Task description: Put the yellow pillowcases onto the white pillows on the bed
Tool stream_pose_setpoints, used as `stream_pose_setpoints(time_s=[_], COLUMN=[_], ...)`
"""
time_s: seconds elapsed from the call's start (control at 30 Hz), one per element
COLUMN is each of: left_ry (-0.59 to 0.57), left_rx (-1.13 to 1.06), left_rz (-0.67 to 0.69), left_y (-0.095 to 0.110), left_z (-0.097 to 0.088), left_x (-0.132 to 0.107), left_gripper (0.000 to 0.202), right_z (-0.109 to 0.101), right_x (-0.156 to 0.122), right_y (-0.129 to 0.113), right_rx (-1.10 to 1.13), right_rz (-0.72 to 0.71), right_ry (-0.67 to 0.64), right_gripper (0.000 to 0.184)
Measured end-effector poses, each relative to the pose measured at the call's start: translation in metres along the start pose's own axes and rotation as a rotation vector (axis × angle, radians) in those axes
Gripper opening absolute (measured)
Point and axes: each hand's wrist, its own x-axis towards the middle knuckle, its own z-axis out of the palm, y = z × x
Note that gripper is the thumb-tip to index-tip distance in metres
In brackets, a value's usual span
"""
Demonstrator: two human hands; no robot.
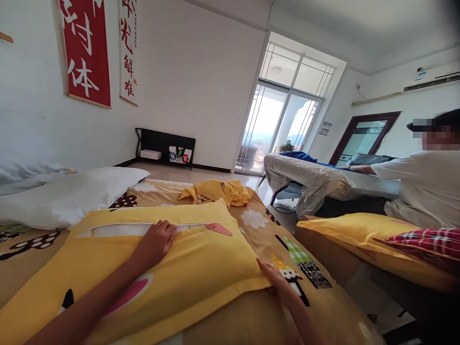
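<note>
Yellow pillow [201, 258] looks soft and fairly light, plump enough to give under the palm and spring back; nothing about it seems fragile. Its cover appears to be smooth, thin cloth that would probably slide over the white filling [118, 231] showing through a long slit. The flat hem along the near side and the corners seem the best places to take hold, since fingers can close on bare cloth there; the padded middle would likely just squash.

It lies flat on a patterned sheet [253, 219], directly beneath the left hand [158, 239] and reaching across to the right hand [269, 272]. The slit runs under the left hand and out to either side of it, and the padded body spreads between the hands and nearer than the left one. Yellow cloth also continues beyond the left forearm.

The left hand rests across the slit, fingers close together and slightly bent; whether they pinch the cloth cannot be told. The right hand is at the right edge, near the corner, fingertips touching the cloth; its grip is partly hidden, so how firmly it closes is unclear.
</note>
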Motion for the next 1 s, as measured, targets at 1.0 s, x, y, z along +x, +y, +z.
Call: stream_pose_setpoints(time_s=[1.0], left_ry=[-0.158], left_rx=[-0.311], left_rz=[-0.009], left_y=[0.06], left_z=[-0.061], left_x=[-0.023], left_gripper=[0.039], right_z=[0.003], right_x=[0.005], right_y=[-0.131], right_rx=[-0.244], right_rz=[-0.776], right_ry=[-0.068], right_gripper=[0.063])
